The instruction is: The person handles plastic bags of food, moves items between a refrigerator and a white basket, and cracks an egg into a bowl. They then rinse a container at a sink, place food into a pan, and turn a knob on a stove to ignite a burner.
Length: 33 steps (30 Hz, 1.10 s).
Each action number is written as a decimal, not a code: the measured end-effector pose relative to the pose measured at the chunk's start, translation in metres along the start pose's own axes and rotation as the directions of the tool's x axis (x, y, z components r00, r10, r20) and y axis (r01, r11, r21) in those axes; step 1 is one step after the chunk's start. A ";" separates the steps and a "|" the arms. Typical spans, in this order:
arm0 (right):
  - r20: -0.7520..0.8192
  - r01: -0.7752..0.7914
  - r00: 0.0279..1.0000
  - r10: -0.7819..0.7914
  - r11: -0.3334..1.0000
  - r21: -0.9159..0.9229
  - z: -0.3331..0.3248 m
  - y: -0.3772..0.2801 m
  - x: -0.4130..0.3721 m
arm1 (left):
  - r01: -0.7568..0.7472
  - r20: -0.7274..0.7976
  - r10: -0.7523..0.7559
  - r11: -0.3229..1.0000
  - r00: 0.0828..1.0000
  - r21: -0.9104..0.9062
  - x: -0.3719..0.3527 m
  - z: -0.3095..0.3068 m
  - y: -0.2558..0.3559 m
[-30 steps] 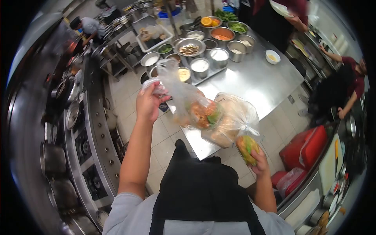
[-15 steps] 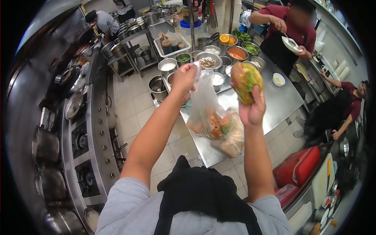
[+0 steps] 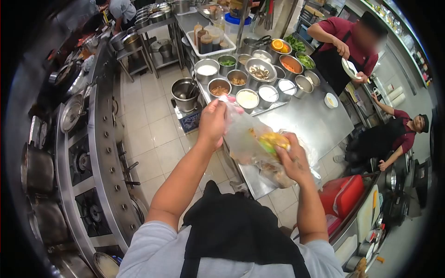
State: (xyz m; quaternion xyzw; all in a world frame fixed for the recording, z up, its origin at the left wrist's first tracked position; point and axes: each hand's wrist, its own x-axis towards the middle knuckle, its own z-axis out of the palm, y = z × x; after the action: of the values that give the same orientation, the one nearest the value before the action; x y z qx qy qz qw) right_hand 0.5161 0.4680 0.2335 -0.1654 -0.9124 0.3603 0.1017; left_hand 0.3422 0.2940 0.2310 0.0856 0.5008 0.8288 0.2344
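My left hand [image 3: 214,121] is closed on the gathered top of a clear plastic bag [image 3: 240,129], holding it up over the near corner of the steel table. Fingers of my right hand [image 3: 294,160] wrap round a yellow and green bundle of food in clear plastic [image 3: 274,140], blurred by motion. This bundle overlaps the side of the bag in the view. Below it, on the table corner, lies another clear plastic bag [image 3: 276,176] with pale brown contents, partly covered by my right hand.
Steel bowls of ingredients, one with sliced mushrooms [image 3: 258,72], crowd the steel table [image 3: 324,127]. Sauce bottles stand in a white basket [image 3: 211,44]. A stove [image 3: 88,185] runs along the left. Two people in maroon shirts are at the right, near a red container [image 3: 340,194].
My right hand has brought the wrapped food bundle down and left against the bag. My left hand, still gripping the bag's top, has dropped lower. The view has shifted.
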 end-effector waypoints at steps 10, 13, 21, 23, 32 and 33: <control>-0.053 0.150 0.984 -0.169 0.955 -0.257 0.002 -0.035 0.019 | -0.218 0.425 0.165 0.973 0.890 0.080 -0.020 0.024 -0.019; 0.159 0.206 0.973 -0.170 0.946 -0.250 0.032 0.003 0.032 | -0.257 0.383 0.188 0.957 0.904 0.136 -0.006 0.030 -0.016; 0.357 0.555 0.820 -0.447 0.772 -0.310 -0.079 0.037 -0.007 | -0.063 0.031 0.066 0.994 0.997 -0.089 0.032 0.005 -0.014; 0.293 0.573 0.819 -0.493 0.723 -0.385 -0.099 0.044 -0.012 | -0.037 0.123 0.054 0.989 0.991 -0.141 0.035 0.000 -0.016; -0.181 0.262 0.953 -0.245 0.962 0.075 -0.100 -0.009 0.060 | -0.455 0.595 0.075 0.722 0.801 0.522 0.002 0.121 -0.037; -0.171 0.323 0.936 -0.307 0.944 0.075 -0.096 -0.019 0.061 | -0.544 0.648 0.045 0.588 0.760 0.598 0.004 0.130 -0.037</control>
State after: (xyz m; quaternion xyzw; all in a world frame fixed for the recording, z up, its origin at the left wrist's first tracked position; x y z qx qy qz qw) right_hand 0.4843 0.5373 0.3197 -0.0397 -0.8968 0.3711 0.2378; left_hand 0.3990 0.4129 0.2616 0.5051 0.6824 0.5019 0.1650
